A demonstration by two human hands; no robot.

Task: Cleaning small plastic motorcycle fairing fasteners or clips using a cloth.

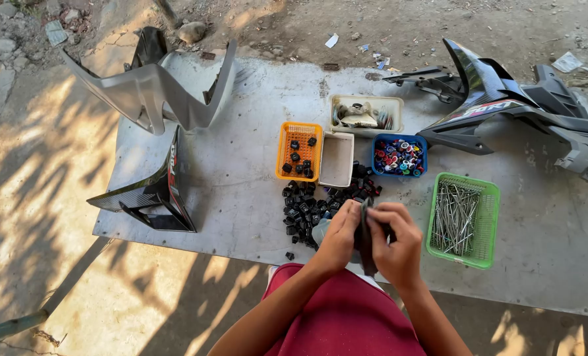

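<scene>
Both hands are together over the near edge of the bench, and between them they hold a small dark part (364, 232). It is flat and narrow, dark grey to black, and it hangs down a little below the fingers; its exact shape I cannot tell. The left hand (339, 236) closes on its left side and the right hand (396, 242) clamps on its right side, so the two hands touch each other around it.

Just beyond the hands lies a loose pile of small black parts (317, 204) directly on the bench. Behind this pile, further from the person, stands an orange basket (298, 151) with a few of the same black pieces in it, and beside it a white tray (337, 159) that looks empty. To the right of that is a blue basket (399, 155) full of small coloured rings and caps. Beyond these is a pale tray (366, 114) with some whitish things inside. Just to the right of the right hand stands a green basket (464, 219) filled with long metal pins.

The bench (241, 198) is a grey sheet lying low on the ground. Its left part, between the pile and the black fairing panel (156, 191), is open. A silver fairing panel (155, 89) stands at the far left corner, and dark fairing pieces (505, 105) lie far right.
</scene>
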